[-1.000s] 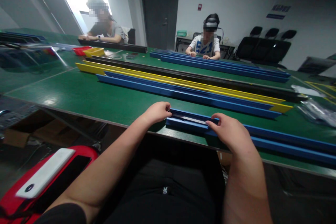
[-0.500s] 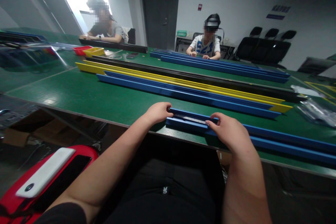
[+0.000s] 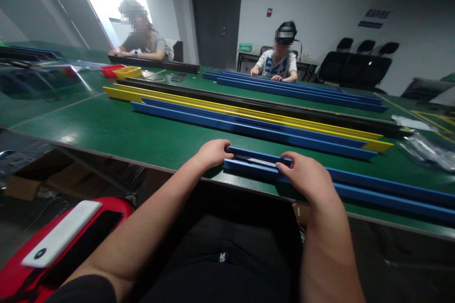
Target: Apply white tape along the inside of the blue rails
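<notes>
A long blue channel rail [image 3: 377, 184] lies along the near edge of the table, open side up. Inside its left part rests a thin light-grey strip [image 3: 261, 161]. At the rail's left end, my left hand [image 3: 213, 152] is closed, thumb and forefinger pinching the end. Farther right, my right hand [image 3: 306, 171] curls over the channel. Its thumb tip touches the right visible end of the strip, while the forefinger bends over the back wall. Some fingertips are hidden behind the walls.
Beyond lie another blue rail [image 3: 249, 128], a yellow rail [image 3: 245, 112] and black rails [image 3: 209, 99]. Several blue rails [image 3: 302, 91] are before a co-worker [image 3: 277, 64]. Another person [image 3: 151, 45] sits far left near red [image 3: 111, 71] and yellow trays [image 3: 128, 73]. Plastic bags [image 3: 428, 149] lie right.
Both hands keep nearly the same hold on the rail and strip. The view has shifted slightly. Across the table, the co-worker's hands have moved a little.
</notes>
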Action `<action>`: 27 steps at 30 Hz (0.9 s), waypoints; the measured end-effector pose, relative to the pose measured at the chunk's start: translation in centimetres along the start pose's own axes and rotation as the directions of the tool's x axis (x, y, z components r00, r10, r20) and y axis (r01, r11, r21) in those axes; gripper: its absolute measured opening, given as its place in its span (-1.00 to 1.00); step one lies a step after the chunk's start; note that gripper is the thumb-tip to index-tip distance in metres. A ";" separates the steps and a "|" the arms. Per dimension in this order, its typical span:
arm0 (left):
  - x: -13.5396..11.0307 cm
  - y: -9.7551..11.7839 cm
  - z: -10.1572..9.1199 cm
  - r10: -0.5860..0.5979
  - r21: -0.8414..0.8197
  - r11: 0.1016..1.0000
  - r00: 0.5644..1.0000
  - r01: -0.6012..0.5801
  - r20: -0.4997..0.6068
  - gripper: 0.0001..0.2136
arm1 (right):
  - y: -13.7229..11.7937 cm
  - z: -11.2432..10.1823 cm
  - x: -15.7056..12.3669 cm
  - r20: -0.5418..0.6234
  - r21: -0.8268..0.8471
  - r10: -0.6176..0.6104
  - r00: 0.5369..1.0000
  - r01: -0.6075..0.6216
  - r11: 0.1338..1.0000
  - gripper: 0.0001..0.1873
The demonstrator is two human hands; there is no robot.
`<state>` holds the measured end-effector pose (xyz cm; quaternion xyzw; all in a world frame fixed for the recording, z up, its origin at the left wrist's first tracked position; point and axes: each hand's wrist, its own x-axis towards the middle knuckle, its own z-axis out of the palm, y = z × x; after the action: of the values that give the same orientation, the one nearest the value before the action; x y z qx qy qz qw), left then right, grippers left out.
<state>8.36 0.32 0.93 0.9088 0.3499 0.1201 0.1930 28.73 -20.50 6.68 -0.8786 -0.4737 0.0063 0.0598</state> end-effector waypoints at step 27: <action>3.4 4.5 -2.1 0.098 0.223 0.957 0.933 -0.184 0.347 -0.76 | -0.8 0.0 -0.5 0.008 -0.063 -0.012 1.000 0.013 0.998 -0.56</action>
<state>12.76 0.12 5.06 0.9559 0.2581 -0.0666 0.1230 27.77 -20.51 6.79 -0.8771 -0.4794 -0.0056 0.0303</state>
